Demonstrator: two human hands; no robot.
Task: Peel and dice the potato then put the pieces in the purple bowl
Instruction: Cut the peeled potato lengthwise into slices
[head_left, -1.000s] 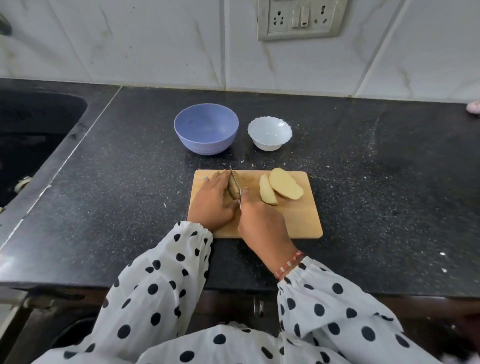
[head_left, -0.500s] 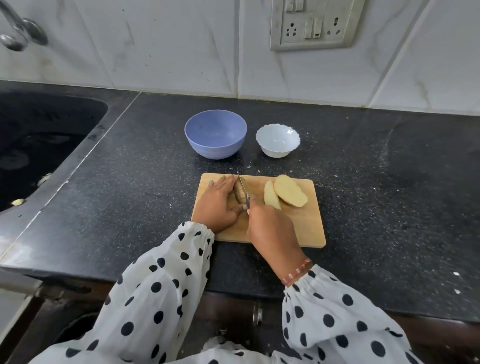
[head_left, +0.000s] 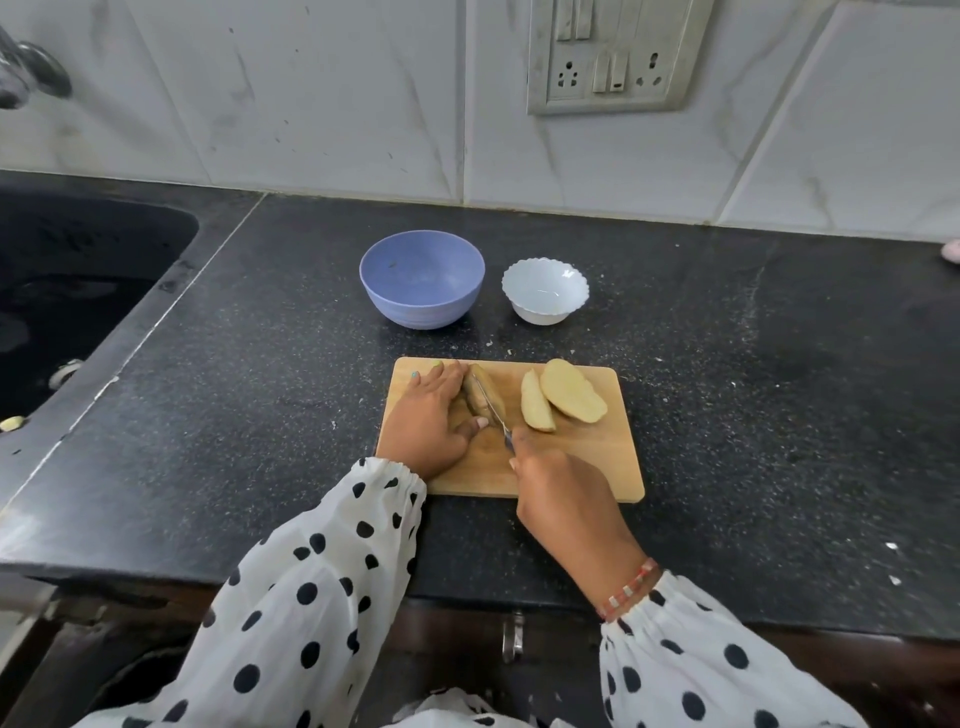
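Observation:
A wooden cutting board (head_left: 597, 467) lies on the black counter. My left hand (head_left: 431, 421) holds a potato piece (head_left: 491, 392) down on the board's left part, fingers and thumb curled round it. My right hand (head_left: 561, 493) grips a knife (head_left: 491, 410) whose blade lies across that piece. Two peeled potato slices (head_left: 569, 397) rest on the board's right part, one leaning on the other. The purple bowl (head_left: 422, 278) stands behind the board and holds nothing that I can see.
A small white scalloped bowl (head_left: 544, 290) sits right of the purple bowl. A dark sink (head_left: 78, 291) is sunk in the counter at the left. The tiled wall with a socket plate (head_left: 608, 52) closes the back. The counter's front edge runs under my sleeves.
The knife blade has slid along the potato piece under my left hand. The camera has come closer. The bowls and the two slices have not moved.

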